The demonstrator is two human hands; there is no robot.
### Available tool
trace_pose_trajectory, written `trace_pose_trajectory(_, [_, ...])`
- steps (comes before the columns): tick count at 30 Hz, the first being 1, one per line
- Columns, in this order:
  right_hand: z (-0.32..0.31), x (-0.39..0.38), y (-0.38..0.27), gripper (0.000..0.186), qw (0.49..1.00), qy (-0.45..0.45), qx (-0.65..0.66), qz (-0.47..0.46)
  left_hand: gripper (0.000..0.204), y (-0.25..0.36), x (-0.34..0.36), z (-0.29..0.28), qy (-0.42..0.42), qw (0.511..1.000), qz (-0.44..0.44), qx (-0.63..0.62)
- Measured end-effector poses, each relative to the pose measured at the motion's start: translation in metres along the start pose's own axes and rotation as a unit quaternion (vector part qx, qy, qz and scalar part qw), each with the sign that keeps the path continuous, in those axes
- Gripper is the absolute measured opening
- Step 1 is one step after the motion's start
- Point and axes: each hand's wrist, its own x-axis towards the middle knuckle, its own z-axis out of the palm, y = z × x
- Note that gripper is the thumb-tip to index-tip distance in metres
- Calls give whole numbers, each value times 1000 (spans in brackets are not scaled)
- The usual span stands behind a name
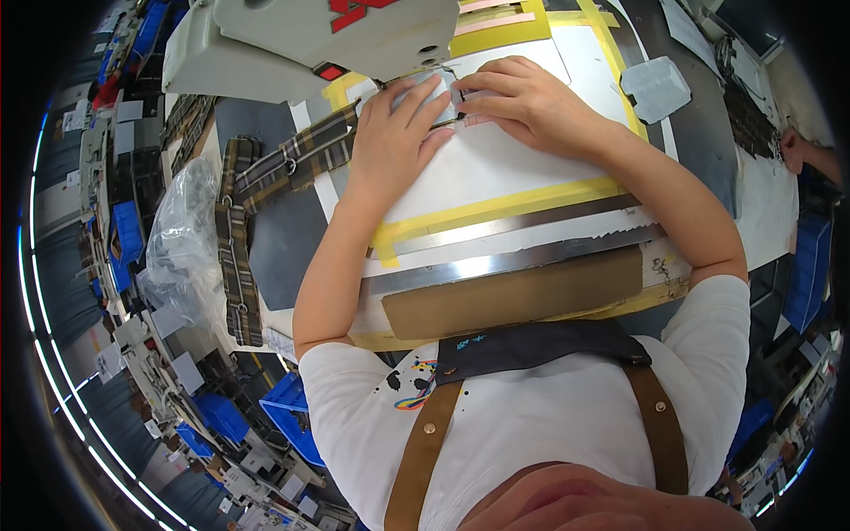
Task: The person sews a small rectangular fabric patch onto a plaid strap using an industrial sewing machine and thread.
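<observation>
Brown padding [513, 292] lies nearest to the body, before the taped white board [496, 181]. Farther on this board, the left hand [397, 128] rests, fingers slightly spread, upon a small grey piece [450, 108]; the right hand [524, 102] bends its fingers at the piece's right edge, whether pinching I cannot tell. Better to press evenly, fingertips clear of the machine head [390, 40].

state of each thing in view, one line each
left hand: palm down on pale grey piece, fingers parted
right hand: palm down, fingertips by that piece's edge
pale grey piece: partly covered
plaid straps: lying at left
plastic bag: crumpled
yellow tape: stuck along white sheet
</observation>
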Motion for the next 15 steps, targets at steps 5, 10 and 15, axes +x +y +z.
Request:
trace_pose_trajectory(5, [-3,1,-2,27,1000,2,-3,-17,47,-1,-1,1,4,1000,2,0])
trace_pose_trajectory(10, [-2,0,-2,28,1000,5,2,-13,48,-1,-1,0,4,1000,5,5])
trace_pose_trajectory(15, [-3,0,-3,27,1000,3,2,-14,47,-1,-2,0,1,1000,7,-1])
